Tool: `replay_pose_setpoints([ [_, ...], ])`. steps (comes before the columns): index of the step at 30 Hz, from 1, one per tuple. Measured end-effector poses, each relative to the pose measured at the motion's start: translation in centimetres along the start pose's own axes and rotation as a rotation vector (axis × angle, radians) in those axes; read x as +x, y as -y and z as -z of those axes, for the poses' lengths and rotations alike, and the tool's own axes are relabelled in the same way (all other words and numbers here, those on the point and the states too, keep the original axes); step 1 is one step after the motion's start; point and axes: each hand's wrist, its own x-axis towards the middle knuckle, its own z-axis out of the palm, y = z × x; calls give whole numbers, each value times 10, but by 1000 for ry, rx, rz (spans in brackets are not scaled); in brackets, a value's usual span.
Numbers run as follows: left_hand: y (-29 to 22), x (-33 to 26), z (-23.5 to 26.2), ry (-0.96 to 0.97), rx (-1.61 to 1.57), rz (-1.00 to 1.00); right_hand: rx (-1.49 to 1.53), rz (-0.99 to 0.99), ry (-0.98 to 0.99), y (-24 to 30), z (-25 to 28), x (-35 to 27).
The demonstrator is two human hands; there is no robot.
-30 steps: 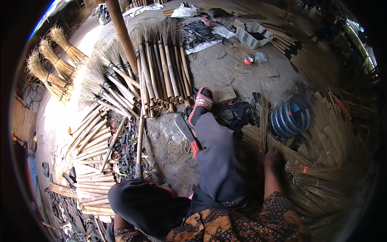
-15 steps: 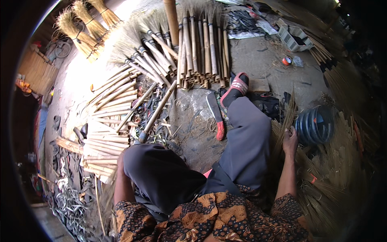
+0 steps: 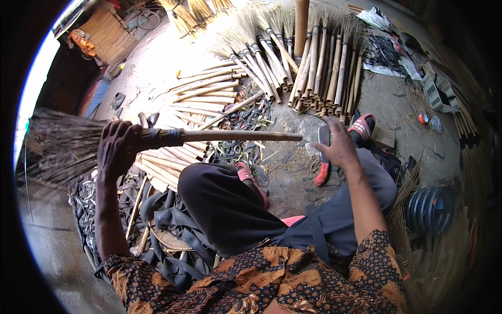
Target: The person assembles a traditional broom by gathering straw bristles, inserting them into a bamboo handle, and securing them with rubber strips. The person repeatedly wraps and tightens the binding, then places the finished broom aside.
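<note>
My left hand (image 3: 117, 146) is closed around the bristles of a broom (image 3: 240, 136), just behind the dark binding where they meet the handle. The broom lies level across my front. Its dry bristles (image 3: 65, 141) fan out to the left, slightly blurred, and its bamboo handle points right. Past the handle's free end hovers my right hand (image 3: 339, 145), fingers apart and holding nothing. Below that hand, a blade with a red-wrapped grip (image 3: 322, 171) lies by my right leg, partly covered by the hand.
Bamboo handles (image 3: 178, 157) are piled at left, with black rubber strips (image 3: 178, 214) beside my left knee. Finished brooms (image 3: 324, 68) lean around a post (image 3: 301, 26) ahead. On the right are a blue plastic bottle (image 3: 431, 209), loose grass stalks (image 3: 439, 256) and a pale crate (image 3: 438, 93).
My left hand has come up from beside my knee, now gripping the broom. My right hand has left the grass stalks and moved forward and left. The view has turned left.
</note>
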Motion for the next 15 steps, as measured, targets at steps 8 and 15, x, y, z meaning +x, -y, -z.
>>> replay_pose_setpoints([
  [8,-3,29,52,13,102,-9,385,-7,332,18,-125,-28],
  [15,-89,93,19,140,-541,363,446,-33,305,27,-161,-55],
])
